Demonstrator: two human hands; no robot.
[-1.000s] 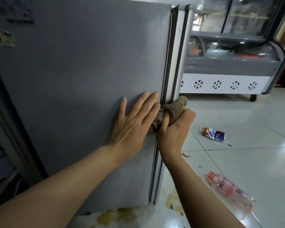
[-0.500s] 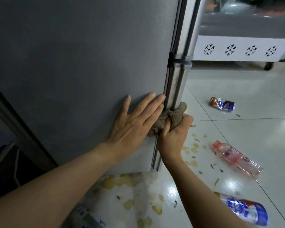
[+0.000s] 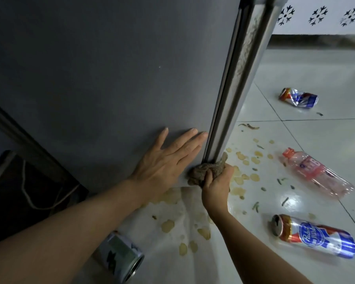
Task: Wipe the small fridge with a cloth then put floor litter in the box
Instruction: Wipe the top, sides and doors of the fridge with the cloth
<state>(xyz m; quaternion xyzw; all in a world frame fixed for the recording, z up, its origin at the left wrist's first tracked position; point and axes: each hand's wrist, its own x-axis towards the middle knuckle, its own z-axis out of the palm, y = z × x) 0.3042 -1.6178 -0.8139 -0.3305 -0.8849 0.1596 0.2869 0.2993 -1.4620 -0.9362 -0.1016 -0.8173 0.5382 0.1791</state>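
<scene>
Your right hand (image 3: 215, 186) grips the brown cloth (image 3: 206, 171) at the fridge (image 3: 111, 78) door's bottom corner; your left hand (image 3: 168, 160) lies flat, fingers straight, just beside. Press firmly into the seam, bracing steadily.

Left hand (image 3: 168, 160) lies flat with fingers straight and spread; right hand (image 3: 215, 185) is curled in a fist-like grip, both arms extended.
</scene>
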